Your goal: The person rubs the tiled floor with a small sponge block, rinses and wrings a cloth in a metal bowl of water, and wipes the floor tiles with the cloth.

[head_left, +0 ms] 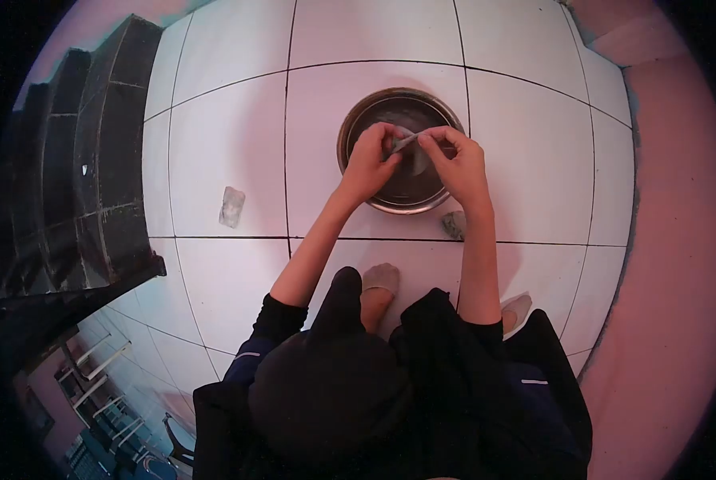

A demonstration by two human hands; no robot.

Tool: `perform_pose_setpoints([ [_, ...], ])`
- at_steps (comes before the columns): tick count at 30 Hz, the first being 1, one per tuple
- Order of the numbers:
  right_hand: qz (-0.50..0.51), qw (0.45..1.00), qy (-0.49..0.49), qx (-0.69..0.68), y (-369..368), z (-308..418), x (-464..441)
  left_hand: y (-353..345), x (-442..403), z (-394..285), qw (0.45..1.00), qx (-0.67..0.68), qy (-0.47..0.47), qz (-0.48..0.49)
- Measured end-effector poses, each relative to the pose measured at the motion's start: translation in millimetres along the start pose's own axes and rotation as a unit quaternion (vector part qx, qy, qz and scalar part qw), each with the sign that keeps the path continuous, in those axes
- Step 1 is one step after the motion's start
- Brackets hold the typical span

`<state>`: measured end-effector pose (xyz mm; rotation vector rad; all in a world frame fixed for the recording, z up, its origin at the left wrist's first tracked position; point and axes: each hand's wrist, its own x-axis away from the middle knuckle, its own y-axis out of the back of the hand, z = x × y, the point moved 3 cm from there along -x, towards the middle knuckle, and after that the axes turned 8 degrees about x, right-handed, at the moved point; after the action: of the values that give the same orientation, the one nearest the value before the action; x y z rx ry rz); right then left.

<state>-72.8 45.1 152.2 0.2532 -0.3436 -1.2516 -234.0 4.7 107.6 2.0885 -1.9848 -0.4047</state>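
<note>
A round metal basin stands on the tiled floor, with dark liquid inside that looks like water. Above it, my left hand pinches one side of a thin, pale grey cloth-like piece. My right hand grips the other side between thumb and fingers, close to the left. The piece looks twisted or folded where the fingers meet it; its exact kind is unclear. Something pale, lower in the basin, may be part of it or a reflection.
A whitish, flat rectangular object lies on the floor left of the basin. Beside my right forearm is a mottled grey-green lump, partly hidden. Dark tiled steps rise at the left; a pink wall runs along the right.
</note>
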Motion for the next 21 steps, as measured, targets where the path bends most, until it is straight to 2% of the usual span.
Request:
perform_pose_setpoints([
  [1, 0.005, 1.0, 0.006, 0.01, 0, 1, 0, -1, 0, 2, 1.0, 0.0, 0.0, -0.001],
  [3, 0.012, 1.0, 0.012, 0.021, 1, 4, 2, 2, 2, 1, 0.995, 0.009, -0.031, -0.09],
  [6, 0.032, 0.998, 0.039, 0.03, 3, 18, 5, 6, 4, -3, 0.991, -0.021, -0.072, -0.115],
  [8, 0.036, 0.998, 0.044, -0.005, 7, 31, 6, 8, 5, -3, 0.991, -0.017, -0.065, -0.118],
  [13, -0.007, 0.998, 0.065, 0.011, 25, 46, 6, 17, 7, 8, 0.992, -0.036, -0.055, -0.112],
  [15, -0.016, 0.997, 0.072, 0.021, 32, 43, 4, 22, 7, 14, 0.994, 0.012, -0.009, -0.109],
  [19, -0.039, 0.997, 0.041, 0.053, 43, 27, 1, 40, 4, 7, 0.993, 0.018, -0.019, -0.118],
  [21, -0.046, 0.996, 0.032, 0.066, 46, 24, 1, 48, 3, -1, 0.989, 0.07, 0.006, -0.127],
])
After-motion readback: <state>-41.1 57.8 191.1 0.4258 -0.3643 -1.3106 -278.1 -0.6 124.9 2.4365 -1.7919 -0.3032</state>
